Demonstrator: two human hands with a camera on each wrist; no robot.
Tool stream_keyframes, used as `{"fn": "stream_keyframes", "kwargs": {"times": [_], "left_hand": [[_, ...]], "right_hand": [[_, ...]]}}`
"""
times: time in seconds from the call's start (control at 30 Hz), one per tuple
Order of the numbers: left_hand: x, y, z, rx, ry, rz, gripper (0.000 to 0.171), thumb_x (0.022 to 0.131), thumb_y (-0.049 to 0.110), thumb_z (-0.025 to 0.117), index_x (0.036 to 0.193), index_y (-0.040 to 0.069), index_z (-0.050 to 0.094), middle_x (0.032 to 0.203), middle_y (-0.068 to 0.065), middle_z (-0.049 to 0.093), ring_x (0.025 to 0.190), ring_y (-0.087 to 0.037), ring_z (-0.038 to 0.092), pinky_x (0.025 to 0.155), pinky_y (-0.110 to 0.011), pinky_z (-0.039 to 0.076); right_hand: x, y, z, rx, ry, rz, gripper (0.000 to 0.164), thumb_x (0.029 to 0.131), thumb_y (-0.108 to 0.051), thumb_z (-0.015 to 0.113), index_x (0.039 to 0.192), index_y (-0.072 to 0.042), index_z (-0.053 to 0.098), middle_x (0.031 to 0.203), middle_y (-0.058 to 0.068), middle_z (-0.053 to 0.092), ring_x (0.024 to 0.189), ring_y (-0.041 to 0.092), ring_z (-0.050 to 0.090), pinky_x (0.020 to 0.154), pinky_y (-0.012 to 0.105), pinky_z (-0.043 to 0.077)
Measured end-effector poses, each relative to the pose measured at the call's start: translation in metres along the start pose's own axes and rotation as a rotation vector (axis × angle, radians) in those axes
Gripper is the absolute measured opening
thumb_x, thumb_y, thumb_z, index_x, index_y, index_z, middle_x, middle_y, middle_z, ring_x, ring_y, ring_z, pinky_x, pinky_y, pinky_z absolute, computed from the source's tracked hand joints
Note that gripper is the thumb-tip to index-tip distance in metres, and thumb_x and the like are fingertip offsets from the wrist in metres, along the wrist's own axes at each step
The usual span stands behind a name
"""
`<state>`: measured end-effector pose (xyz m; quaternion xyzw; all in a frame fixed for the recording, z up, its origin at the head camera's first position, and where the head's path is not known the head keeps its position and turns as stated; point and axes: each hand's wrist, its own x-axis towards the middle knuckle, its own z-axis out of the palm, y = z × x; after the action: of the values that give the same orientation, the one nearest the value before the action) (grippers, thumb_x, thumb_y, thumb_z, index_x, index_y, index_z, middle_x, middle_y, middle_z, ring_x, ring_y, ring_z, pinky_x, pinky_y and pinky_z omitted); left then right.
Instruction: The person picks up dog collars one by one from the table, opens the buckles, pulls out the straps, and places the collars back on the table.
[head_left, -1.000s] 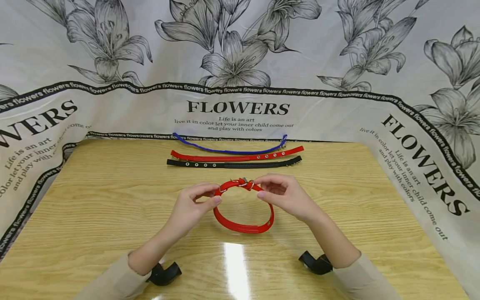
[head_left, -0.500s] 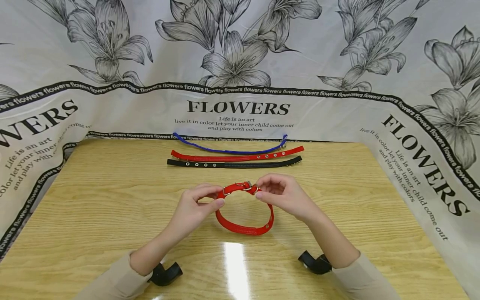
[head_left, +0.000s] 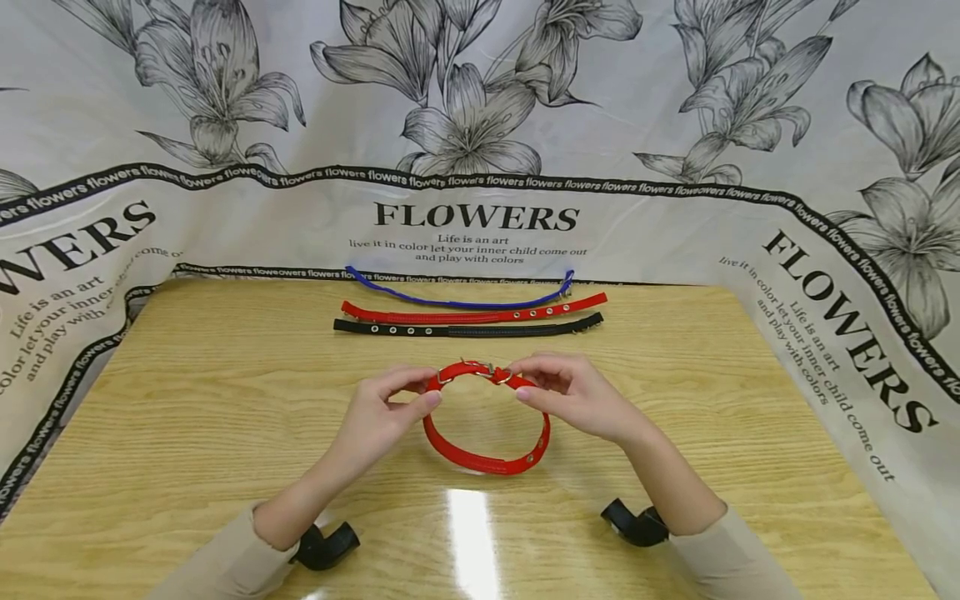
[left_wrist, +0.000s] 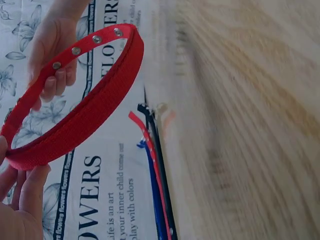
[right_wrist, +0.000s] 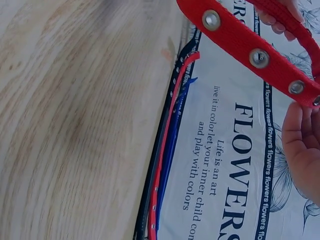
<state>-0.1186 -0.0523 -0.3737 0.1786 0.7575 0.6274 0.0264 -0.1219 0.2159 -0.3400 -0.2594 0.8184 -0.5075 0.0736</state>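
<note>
A red collar (head_left: 480, 461) forms a closed loop above the table, its metal buckle and rings at the far side between my two hands. My left hand (head_left: 382, 412) pinches the loop's left side near a ring, thumb in front. On the other side, my right hand (head_left: 573, 396) pinches the strap just right of the buckle. Metal eyelets show along the strap (right_wrist: 259, 58) in the right wrist view. In the left wrist view the wide padded part of the collar (left_wrist: 95, 120) faces the camera, with the left fingers at its lower end.
Three more collars lie stretched out at the back of the table (head_left: 225, 400): a blue collar (head_left: 450, 302), a red collar (head_left: 450, 317) and a black collar (head_left: 495, 331). A white flower-printed cloth (head_left: 480, 225) stands up behind and along both sides.
The collar shifted slightly right, then back left, and its near edge hangs a little lower. Both hands keep their pinch on it. The collars at the back have not moved.
</note>
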Motion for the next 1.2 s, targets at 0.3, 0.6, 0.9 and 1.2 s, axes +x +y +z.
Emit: {"fn": "stream_keyframes", "kwargs": {"times": [0.3, 0.6, 0.9, 1.2], "left_hand": [[0.002, 0.0, -0.005, 0.149, -0.052, 0.243, 0.03, 0.079, 0.001, 0.072, 0.109, 0.0, 0.066, 0.095, -0.006, 0.064, 0.083, -0.016, 0.063, 0.063, -0.022, 0.055], [0.003, -0.001, -0.008, 0.223, -0.054, 0.402, 0.034, 0.078, -0.003, 0.072, 0.112, -0.002, 0.065, 0.093, -0.008, 0.065, 0.081, -0.015, 0.064, 0.062, -0.02, 0.054], [0.003, -0.002, -0.009, 0.142, 0.006, 0.281, 0.021, 0.081, 0.002, 0.071, 0.103, 0.002, 0.07, 0.096, -0.005, 0.067, 0.086, -0.015, 0.062, 0.062, -0.023, 0.055], [0.003, 0.001, -0.011, 0.054, -0.033, 0.215, 0.023, 0.078, -0.002, 0.072, 0.101, -0.001, 0.068, 0.095, -0.008, 0.065, 0.088, -0.019, 0.061, 0.066, -0.026, 0.055]], "right_hand": [[-0.002, 0.0, -0.004, -0.111, -0.01, -0.05, 0.026, 0.088, -0.003, 0.062, 0.114, 0.001, 0.063, 0.094, 0.004, 0.064, 0.078, 0.014, 0.055, 0.065, 0.024, 0.049], [-0.003, 0.003, -0.005, -0.172, -0.01, -0.147, 0.025, 0.087, 0.0, 0.063, 0.111, 0.0, 0.064, 0.09, 0.0, 0.064, 0.077, 0.011, 0.057, 0.067, 0.025, 0.051], [-0.003, 0.003, -0.003, -0.181, -0.003, -0.161, 0.025, 0.086, -0.001, 0.064, 0.111, 0.001, 0.065, 0.088, 0.001, 0.065, 0.076, 0.011, 0.058, 0.067, 0.025, 0.052], [-0.003, 0.0, -0.004, -0.193, 0.008, -0.144, 0.023, 0.085, -0.003, 0.066, 0.108, -0.001, 0.067, 0.087, 0.0, 0.066, 0.074, 0.01, 0.058, 0.066, 0.025, 0.053]]}}
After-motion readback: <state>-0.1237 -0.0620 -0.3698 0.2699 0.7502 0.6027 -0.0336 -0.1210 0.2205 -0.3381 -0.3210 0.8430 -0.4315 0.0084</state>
